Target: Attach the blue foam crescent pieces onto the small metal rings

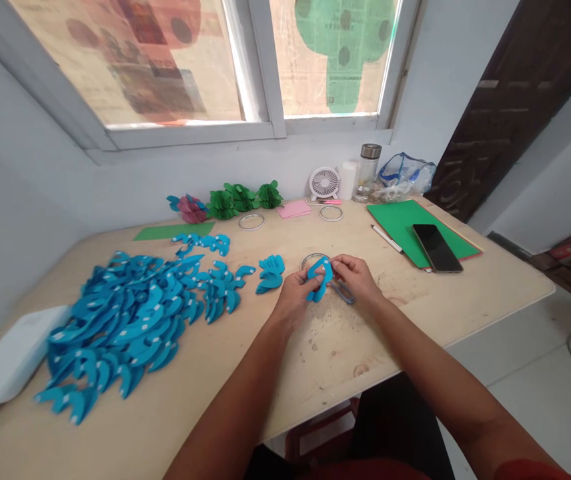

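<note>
My left hand is closed on a curved blue paper piece with small white squares on it, held just above the table. My right hand pinches with thumb and forefinger at the right edge of this piece; what lies between those fingertips is too small to make out. Under the hands lies a tool with a grey-blue handle, partly covered, its kind unclear. Behind the held paper a pale ring shows, partly hidden. Left of my left hand sits a small fanned blue paper bundle.
A large heap of blue paper pieces covers the table's left, beside a white box-shaped object. Green paper figures, a small fan and a glass bottle line the wall. A phone lies on green sheets.
</note>
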`<act>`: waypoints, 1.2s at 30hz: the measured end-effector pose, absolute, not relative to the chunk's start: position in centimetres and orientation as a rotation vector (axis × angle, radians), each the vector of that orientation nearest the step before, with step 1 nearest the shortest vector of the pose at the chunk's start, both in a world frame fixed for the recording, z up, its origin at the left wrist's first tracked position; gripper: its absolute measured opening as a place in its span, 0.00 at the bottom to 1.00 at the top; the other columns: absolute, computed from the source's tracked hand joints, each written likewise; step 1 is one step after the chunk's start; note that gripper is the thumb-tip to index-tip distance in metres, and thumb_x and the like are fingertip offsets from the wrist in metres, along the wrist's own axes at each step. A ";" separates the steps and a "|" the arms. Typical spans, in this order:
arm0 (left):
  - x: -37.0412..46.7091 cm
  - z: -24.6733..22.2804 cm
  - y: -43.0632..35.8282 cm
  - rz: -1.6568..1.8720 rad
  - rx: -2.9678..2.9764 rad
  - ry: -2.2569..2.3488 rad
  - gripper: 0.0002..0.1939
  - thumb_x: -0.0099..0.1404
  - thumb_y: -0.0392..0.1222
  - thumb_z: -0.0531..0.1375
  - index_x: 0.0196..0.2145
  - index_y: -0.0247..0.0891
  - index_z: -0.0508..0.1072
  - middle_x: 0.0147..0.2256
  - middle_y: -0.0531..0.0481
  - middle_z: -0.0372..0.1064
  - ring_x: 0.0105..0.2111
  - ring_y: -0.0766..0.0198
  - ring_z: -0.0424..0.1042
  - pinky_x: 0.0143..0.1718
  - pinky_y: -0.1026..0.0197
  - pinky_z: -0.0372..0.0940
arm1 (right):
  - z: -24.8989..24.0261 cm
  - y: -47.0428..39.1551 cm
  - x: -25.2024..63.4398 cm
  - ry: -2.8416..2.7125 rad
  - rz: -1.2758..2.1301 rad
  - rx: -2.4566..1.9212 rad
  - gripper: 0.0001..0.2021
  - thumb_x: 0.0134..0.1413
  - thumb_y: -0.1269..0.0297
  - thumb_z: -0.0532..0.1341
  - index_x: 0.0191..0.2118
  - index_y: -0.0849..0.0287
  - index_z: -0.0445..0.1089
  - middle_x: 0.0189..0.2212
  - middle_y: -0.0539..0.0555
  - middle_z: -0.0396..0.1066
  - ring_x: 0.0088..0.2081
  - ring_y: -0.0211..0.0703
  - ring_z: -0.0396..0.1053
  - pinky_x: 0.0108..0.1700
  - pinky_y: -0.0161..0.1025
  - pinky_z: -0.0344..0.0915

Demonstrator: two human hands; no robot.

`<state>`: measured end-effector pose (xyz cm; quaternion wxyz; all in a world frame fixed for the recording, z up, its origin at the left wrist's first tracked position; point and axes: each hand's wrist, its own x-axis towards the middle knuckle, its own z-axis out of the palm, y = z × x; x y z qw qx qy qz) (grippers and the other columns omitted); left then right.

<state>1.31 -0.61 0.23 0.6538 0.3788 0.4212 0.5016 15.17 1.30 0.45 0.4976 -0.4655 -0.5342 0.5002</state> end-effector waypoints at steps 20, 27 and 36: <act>0.7 0.1 -0.5 1.016 0.741 0.715 0.18 0.46 0.38 0.68 0.35 0.35 0.70 0.27 0.53 0.68 0.25 0.68 0.69 0.19 0.68 0.56 | 0.5 1.1 15.8 -1.213 1.535 -0.910 0.05 0.41 0.67 0.62 0.29 0.58 0.72 0.22 0.47 0.70 0.23 0.33 0.65 0.28 0.32 0.63; 0.7 0.5 -0.6 0.992 0.731 0.721 0.17 0.46 0.39 0.68 0.34 0.36 0.70 0.26 0.52 0.68 0.23 0.71 0.67 0.20 0.69 0.57 | 1.2 0.7 15.5 -1.200 1.535 -0.948 0.06 0.41 0.64 0.64 0.27 0.60 0.70 0.21 0.47 0.68 0.22 0.32 0.64 0.25 0.30 0.60; 1.2 -0.2 -0.2 1.250 0.810 0.986 0.17 0.43 0.39 0.67 0.31 0.36 0.68 0.25 0.53 0.70 0.21 0.71 0.66 0.21 0.68 0.56 | -0.7 1.7 15.6 -1.439 1.112 -1.227 0.05 0.43 0.63 0.59 0.26 0.60 0.66 0.22 0.48 0.66 0.23 0.34 0.62 0.27 0.33 0.58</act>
